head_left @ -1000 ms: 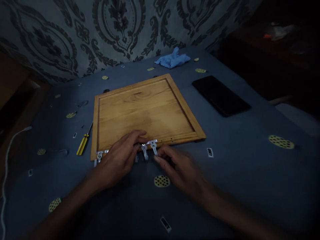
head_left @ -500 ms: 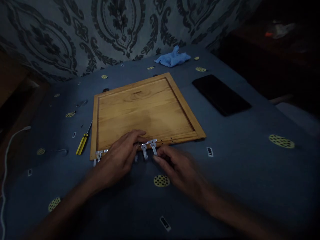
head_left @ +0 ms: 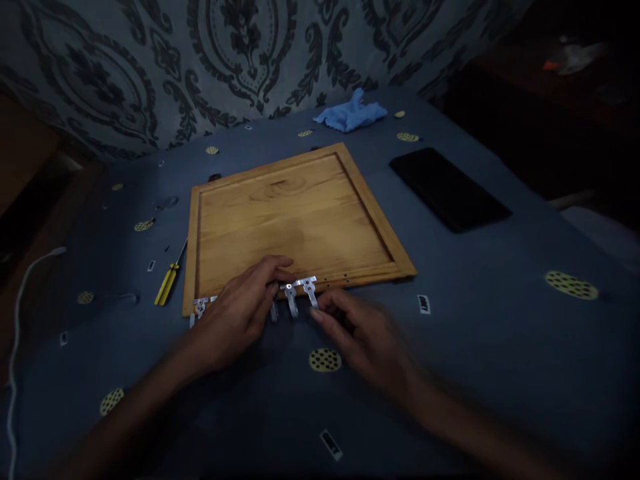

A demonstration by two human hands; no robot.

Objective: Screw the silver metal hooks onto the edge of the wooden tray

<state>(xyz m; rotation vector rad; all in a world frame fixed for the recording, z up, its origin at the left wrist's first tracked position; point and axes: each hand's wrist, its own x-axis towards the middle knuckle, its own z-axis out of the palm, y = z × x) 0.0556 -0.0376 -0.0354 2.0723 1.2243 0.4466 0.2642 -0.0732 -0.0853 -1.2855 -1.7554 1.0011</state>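
A framed wooden panel (head_left: 290, 213) lies flat on the cloth-covered surface. Along its near edge runs a shiny metal hook rail (head_left: 291, 297), its hooks pointing toward me. My left hand (head_left: 245, 300) rests over the middle of the rail, fingers bent and pressed on it, hiding that stretch. Between thumb and fingertips, my right hand (head_left: 355, 327) pinches the hook at the rail's right end. Small dark holes (head_left: 345, 276) show in the frame just right of the rail. A yellow-handled screwdriver (head_left: 167, 283) lies left of the panel.
A black phone-like slab (head_left: 447, 190) lies right of the panel. Beyond it sits a crumpled blue cloth (head_left: 353, 113). Loose metal hooks (head_left: 127, 297) are at the left, with a white cable (head_left: 23, 287) along the edge. A patterned backdrop (head_left: 245, 53) rises behind.
The view has shifted slightly, moving the scene a little to the right in the picture. Both hands keep their places on the hook rail.
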